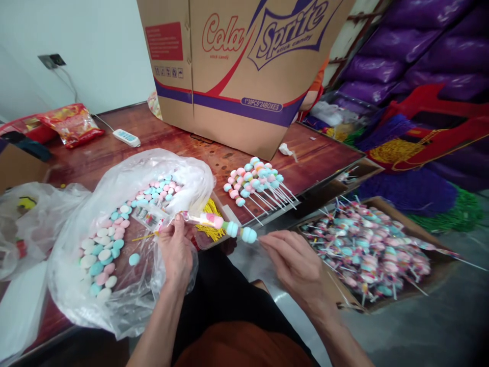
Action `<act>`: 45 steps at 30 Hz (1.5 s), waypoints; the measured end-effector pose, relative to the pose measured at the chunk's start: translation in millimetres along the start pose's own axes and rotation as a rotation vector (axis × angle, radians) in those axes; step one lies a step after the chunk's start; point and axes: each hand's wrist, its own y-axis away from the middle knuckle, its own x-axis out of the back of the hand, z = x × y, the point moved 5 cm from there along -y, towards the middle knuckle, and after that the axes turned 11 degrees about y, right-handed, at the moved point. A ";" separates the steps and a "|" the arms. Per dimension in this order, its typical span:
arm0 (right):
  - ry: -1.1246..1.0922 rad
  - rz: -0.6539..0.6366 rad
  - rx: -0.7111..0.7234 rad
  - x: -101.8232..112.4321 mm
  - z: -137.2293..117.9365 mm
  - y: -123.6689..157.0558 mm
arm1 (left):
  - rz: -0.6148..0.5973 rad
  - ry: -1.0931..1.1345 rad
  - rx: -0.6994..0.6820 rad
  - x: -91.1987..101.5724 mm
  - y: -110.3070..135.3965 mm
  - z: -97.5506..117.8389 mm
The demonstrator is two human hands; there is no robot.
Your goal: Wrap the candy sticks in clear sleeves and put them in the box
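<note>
My left hand (178, 250) pinches a clear printed wrapper (193, 218), and a yellow twist tie (144, 236) sticks out beside its fingers. A candy skewer (231, 229) with pink and blue pieces lies partly inside the wrapper, its blue end pieces still bare. The fingers of my right hand (292, 257) are closed at the skewer's stick end; the stick itself is mostly hidden by them. Below my left hand spreads an open plastic bag (64, 285) with loose pink, blue and white candies (101, 253). Yellow twist ties (211, 219) fill a small tray behind the wrapper.
Unwrapped candy skewers (254, 178) lie piled on the table (214, 153). A large carton (229, 102) stands at the back. At my right, an open box (328, 285) holds many wrapped skewers (374, 244). A red snack packet (72, 125) and a power strip (127, 137) are back left.
</note>
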 end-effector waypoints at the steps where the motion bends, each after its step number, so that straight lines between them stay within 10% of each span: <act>1: -0.004 -0.006 0.001 0.9 -0.3 -0.6 | -0.009 -0.025 -0.016 -0.2 0.4 0.4; 27: -0.007 -0.008 -0.097 -46.4 -37.5 5.6 | -0.232 -0.080 0.241 -8.6 22.6 -28.7; 45: -0.207 -0.017 -0.222 -53.7 -56.7 5.2 | -0.174 0.106 0.218 -5.3 19.2 -22.5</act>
